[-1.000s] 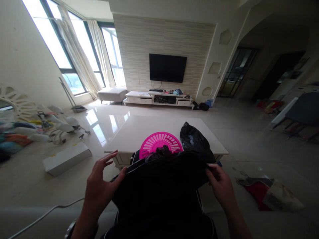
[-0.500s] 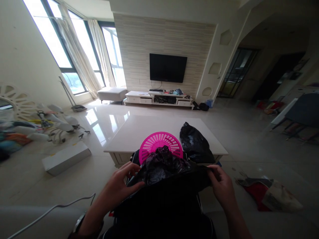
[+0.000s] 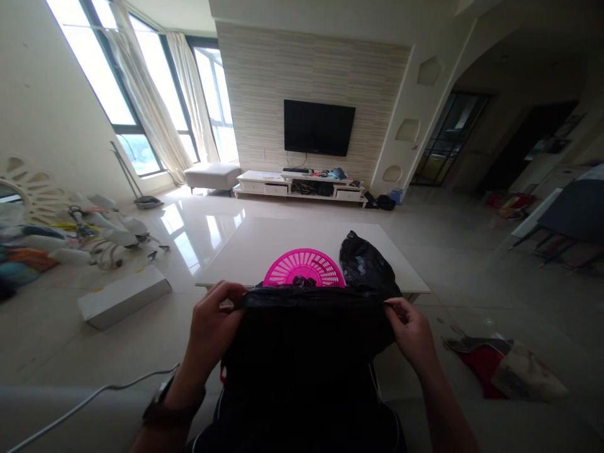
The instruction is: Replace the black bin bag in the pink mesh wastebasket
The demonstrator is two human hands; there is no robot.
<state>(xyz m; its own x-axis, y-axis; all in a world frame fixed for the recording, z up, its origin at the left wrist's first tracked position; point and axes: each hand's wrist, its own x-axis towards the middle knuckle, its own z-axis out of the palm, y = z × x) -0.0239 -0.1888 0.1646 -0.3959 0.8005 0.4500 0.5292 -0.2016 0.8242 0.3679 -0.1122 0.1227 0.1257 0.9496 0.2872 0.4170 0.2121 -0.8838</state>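
1. The black bag (image 3: 309, 340) is stretched flat between the person's two hands, near, over the lap, and it hides most of what lies under it.
2. The left hand (image 3: 212, 330) has its fingers curled shut on the bag's top left corner, thumb over the edge.
3. The right hand (image 3: 411, 330) pinches the top right corner, fingers closed on the plastic.
4. The bag's upper edge runs nearly level from one hand to the other and looks taut.
5. Just behind that edge a pink basket (image 3: 304, 272) shows its latticed rim, with a little dark crumpled stuff inside; the lower part is hidden by the bag.
6. Right of the basket sits a second black bag (image 3: 365, 267), bunched and shiny, touching or almost touching the basket; I cannot tell which.
7. Both are at the near edge of a low white table (image 3: 264, 245) in the middle of the room.
8. A dark band (image 3: 163, 402) circles the left wrist.
9. On the floor to the left lies a flat white box (image 3: 123, 297), and farther left a heap of mixed things (image 3: 70, 236).
10. On the floor to the right lies a red and pale bundle (image 3: 503, 371).
11. Far off, a television (image 3: 319, 127) hangs on the wall above a low white cabinet (image 3: 302, 185).
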